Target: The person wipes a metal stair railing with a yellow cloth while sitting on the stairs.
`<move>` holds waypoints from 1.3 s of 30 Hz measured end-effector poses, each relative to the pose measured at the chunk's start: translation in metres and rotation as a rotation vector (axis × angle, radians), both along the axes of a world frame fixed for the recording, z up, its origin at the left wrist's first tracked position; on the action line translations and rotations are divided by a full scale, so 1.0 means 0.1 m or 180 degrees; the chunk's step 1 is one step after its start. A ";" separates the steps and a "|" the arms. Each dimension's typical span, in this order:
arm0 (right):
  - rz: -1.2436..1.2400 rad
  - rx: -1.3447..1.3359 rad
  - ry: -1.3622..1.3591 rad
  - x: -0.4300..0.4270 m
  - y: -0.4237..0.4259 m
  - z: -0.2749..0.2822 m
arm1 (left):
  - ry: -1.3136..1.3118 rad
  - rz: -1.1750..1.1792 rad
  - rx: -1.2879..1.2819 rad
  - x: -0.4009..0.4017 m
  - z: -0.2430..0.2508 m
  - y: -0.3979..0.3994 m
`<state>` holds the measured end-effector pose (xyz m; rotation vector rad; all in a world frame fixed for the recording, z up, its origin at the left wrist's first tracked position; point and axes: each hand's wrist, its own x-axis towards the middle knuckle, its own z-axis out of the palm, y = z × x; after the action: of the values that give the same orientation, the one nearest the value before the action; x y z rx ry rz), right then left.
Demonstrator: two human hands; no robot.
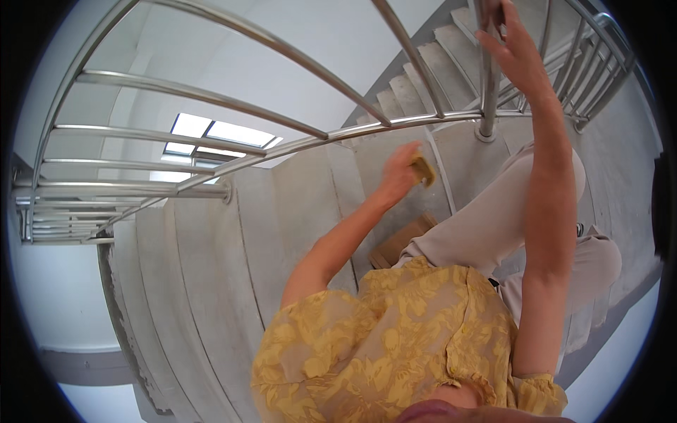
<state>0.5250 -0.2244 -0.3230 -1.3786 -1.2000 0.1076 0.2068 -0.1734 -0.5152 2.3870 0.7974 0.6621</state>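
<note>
My left hand (400, 174) is slightly blurred above a concrete step and holds a yellow pad or folded cloth (423, 169) in its fingers. My right hand (510, 53) is raised at the upper right against a thick stainless-steel railing post (488, 90). Its thumb lies across the post; how firmly the fingers close is unclear, and a dark patch beside them may be a reflection. The lower rail (359, 130) of the steel railing runs beyond my left hand. A piece of brown cardboard (389, 251) lies on the step beside my bent leg.
Concrete steps (211, 275) spread out at the left, with more steps (439, 58) beyond the railing at the top. Railing bars (275, 47) cross the upper left, before a window (211, 137). Further steel bars (597, 69) stand at the upper right.
</note>
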 end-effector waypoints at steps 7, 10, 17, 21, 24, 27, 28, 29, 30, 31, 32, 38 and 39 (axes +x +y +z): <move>-0.0169 -0.0008 -0.0040 0.10 0.02 -0.07 | -0.0817 0.1995 0.1879 -1.02 1.36 0.07; -0.0178 -0.0033 -0.0123 0.07 0.02 -0.02 | -0.0186 0.2118 0.2606 -1.04 1.46 0.44; -0.0167 -0.0025 -0.0350 0.08 0.03 -0.04 | 0.1758 0.0807 0.2710 -1.24 1.41 0.86; -0.0048 -0.0089 -0.0417 0.18 -0.10 -0.01 | 0.2626 0.0501 0.2140 -1.00 1.57 1.16; 0.0043 -0.0066 -0.0162 0.16 0.04 -0.13 | 0.3695 0.0512 0.0749 -0.93 1.80 1.33; -0.0022 0.0049 0.0131 0.05 0.02 -0.01 | 0.4008 0.0273 -0.0863 -0.91 1.88 1.61; -0.0008 -0.0045 0.0096 0.06 -0.01 0.04 | 0.3857 -0.0248 -0.0856 -0.91 1.88 1.66; 0.0013 -0.0131 0.0063 0.06 -0.03 0.08 | 0.3865 -0.0239 -0.0837 -0.90 1.90 1.72; -0.0005 -0.0123 0.0067 0.08 -0.04 0.06 | 0.3880 -0.0064 -0.1375 -0.84 1.91 1.75; 0.0045 -0.0107 -0.0031 0.12 -0.02 0.03 | 0.3875 0.0126 -0.1910 -0.82 1.92 1.75; 0.0102 -0.0083 -0.0130 0.14 -0.02 0.00 | 0.3880 0.0138 -0.1889 -0.82 1.93 1.72; 0.0220 0.0016 -0.0099 0.17 -0.03 -0.08 | 0.3001 0.1375 0.1165 -0.87 1.53 1.10; 0.0228 0.0034 -0.0094 0.15 -0.06 -0.05 | 0.3005 0.1390 0.1179 -0.89 1.48 1.00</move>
<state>0.5396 -0.2303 -0.3280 -1.3322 -1.2732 0.1313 0.1179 -0.0729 -0.3668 2.8739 1.7314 -0.2723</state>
